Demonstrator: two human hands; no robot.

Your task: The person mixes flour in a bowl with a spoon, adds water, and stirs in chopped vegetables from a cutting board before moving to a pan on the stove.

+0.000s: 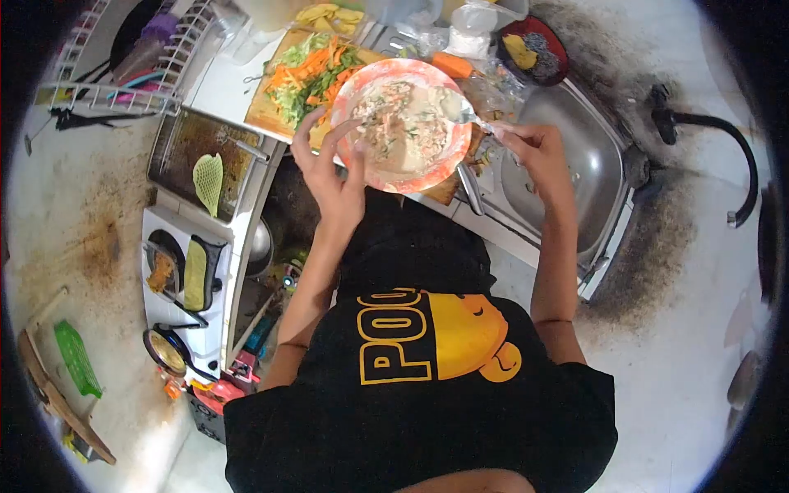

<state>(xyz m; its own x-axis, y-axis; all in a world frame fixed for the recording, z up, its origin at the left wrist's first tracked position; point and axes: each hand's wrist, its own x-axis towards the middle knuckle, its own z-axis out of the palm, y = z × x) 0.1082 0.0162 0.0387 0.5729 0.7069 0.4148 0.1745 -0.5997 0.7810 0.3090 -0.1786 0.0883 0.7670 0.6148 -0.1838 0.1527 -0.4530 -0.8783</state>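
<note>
A pink-and-white bowl (457,161) holds a pale, wet mixture (403,123) flecked with orange and green bits. At its left rim, my left hand (333,177) has its fingers spread, with thumb and index finger overlapping the bowl's edge. My right hand (534,156) grips the handle of a metal spoon (481,122), whose head reaches into the mixture on the bowl's right side. Beside the bowl, a wooden cutting board (279,86) carries shredded carrot (316,64) and green vegetables. Below the right rim, a metal utensil handle (471,189) sticks out.
A steel sink (604,156) with a black faucet (723,123) is at right. Behind the bowl lie a carrot (452,65), plastic bags and a dark red bowl (563,53). At left are a green slotted turner (208,182) over a tray, a stove (215,316) with pans, and a dish rack (136,94).
</note>
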